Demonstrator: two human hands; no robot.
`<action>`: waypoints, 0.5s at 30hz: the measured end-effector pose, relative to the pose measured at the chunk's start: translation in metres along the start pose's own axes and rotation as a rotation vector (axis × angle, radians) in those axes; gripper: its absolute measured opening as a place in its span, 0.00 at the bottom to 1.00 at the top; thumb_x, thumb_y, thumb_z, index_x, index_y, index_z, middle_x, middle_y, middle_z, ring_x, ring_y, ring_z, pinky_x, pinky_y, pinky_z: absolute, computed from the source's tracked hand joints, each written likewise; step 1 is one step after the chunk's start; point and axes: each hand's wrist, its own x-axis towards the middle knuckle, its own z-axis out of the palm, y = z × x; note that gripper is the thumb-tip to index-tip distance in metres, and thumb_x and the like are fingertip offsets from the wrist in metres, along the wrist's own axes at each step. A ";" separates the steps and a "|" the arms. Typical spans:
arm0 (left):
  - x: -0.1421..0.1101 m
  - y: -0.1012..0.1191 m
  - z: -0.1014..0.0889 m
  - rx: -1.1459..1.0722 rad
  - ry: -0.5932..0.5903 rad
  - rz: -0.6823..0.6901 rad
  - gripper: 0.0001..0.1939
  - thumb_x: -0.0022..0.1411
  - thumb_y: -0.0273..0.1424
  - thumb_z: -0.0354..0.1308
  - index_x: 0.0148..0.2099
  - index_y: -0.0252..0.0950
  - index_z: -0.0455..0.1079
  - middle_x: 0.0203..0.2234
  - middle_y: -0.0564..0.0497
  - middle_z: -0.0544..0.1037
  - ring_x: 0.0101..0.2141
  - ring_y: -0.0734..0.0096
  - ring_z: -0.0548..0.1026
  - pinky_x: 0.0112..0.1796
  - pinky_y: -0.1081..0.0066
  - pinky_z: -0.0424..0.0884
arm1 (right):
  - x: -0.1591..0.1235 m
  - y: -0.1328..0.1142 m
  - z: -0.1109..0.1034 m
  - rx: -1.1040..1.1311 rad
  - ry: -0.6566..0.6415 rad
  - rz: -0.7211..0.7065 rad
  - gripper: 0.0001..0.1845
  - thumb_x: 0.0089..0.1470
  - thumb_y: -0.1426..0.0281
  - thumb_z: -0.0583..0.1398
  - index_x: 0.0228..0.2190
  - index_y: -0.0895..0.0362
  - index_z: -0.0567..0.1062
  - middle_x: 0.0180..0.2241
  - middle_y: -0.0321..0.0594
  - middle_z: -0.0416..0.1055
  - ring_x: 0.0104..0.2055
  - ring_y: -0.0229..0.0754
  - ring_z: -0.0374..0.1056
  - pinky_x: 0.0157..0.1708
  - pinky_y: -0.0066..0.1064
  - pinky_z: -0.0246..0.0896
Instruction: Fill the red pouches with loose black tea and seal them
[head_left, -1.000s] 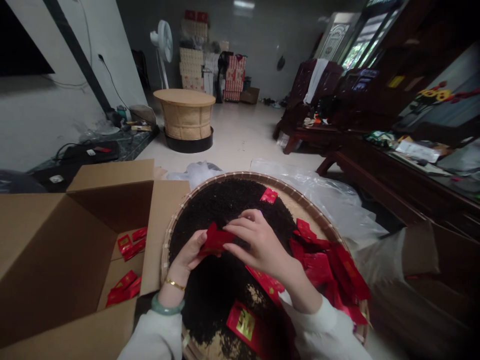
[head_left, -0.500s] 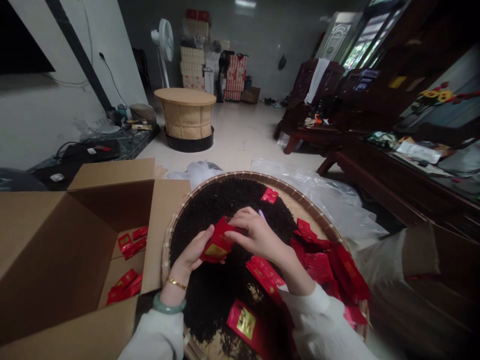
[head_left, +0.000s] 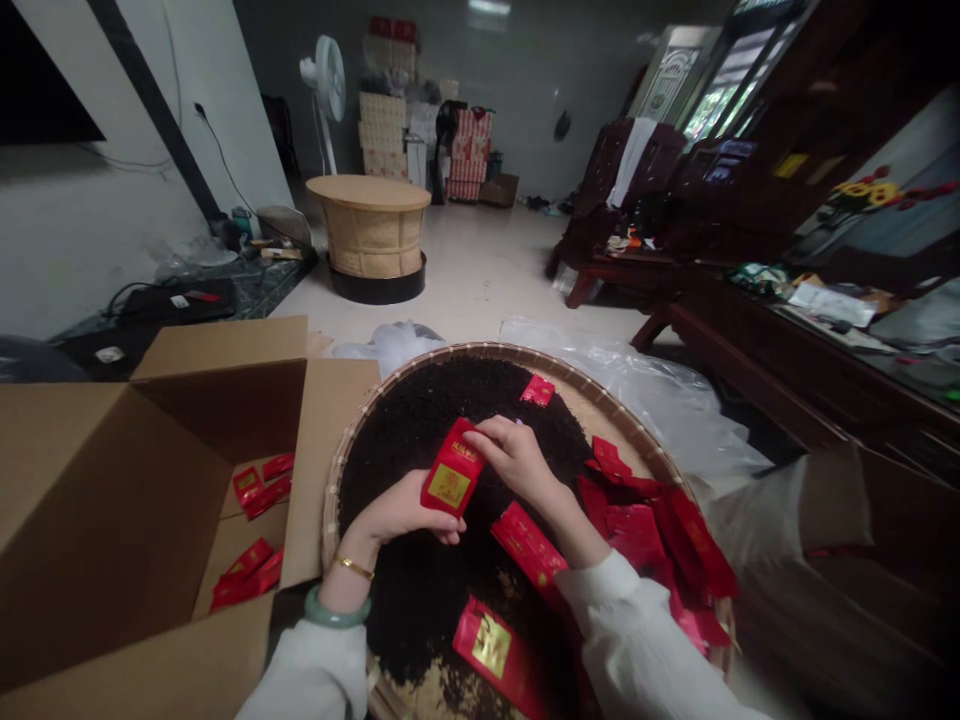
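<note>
Between my hands is a red packet point(head_left: 454, 468) with a gold square on its front, held upright over the tray. My left hand point(head_left: 409, 508) is closed round its lower part. At its upper right edge my right hand point(head_left: 514, 455) pinches the packet; a small purple bit shows behind those fingers. Dark loose tea leaves point(head_left: 427, 405) cover much of the round woven bamboo tray point(head_left: 622, 418). Several red packets point(head_left: 637, 530) are heaped on the tray's right side, and others point(head_left: 495, 650) lie on the leaves nearer me. One small red packet point(head_left: 538, 390) lies near the far rim.
An open cardboard box point(head_left: 97, 500) with several red packets point(head_left: 259, 490) in it stands at the left. Clear plastic sheeting point(head_left: 630, 370) lies beyond the tray. A wicker drum-shaped stand point(head_left: 371, 235), a white fan point(head_left: 328, 85) and dark wooden furniture point(head_left: 750, 340) are farther off.
The red packet has been turned from a tilt to upright, its gold square now facing me. My left hand has shifted to its lower part; my right hand stays at its upper edge.
</note>
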 end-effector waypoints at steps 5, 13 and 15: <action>0.002 0.001 0.001 0.115 0.028 -0.022 0.17 0.40 0.32 0.70 0.30 0.32 0.68 0.18 0.52 0.77 0.20 0.68 0.76 0.24 0.72 0.72 | -0.002 0.011 0.003 0.146 0.028 0.025 0.26 0.59 0.53 0.51 0.16 0.55 0.65 0.20 0.34 0.58 0.25 0.37 0.58 0.26 0.28 0.54; 0.006 -0.003 0.001 0.168 0.096 0.024 0.15 0.42 0.31 0.69 0.32 0.32 0.68 0.20 0.53 0.76 0.22 0.68 0.76 0.26 0.71 0.71 | 0.003 0.019 -0.007 0.191 -0.077 -0.018 0.30 0.59 0.50 0.49 0.14 0.55 0.61 0.18 0.33 0.56 0.25 0.37 0.57 0.27 0.29 0.55; 0.009 -0.006 0.001 0.177 0.131 0.039 0.14 0.43 0.30 0.68 0.32 0.32 0.68 0.21 0.53 0.76 0.23 0.67 0.76 0.27 0.70 0.71 | 0.002 0.018 -0.008 0.155 -0.062 -0.033 0.26 0.58 0.52 0.52 0.17 0.55 0.66 0.20 0.34 0.61 0.27 0.38 0.60 0.30 0.30 0.57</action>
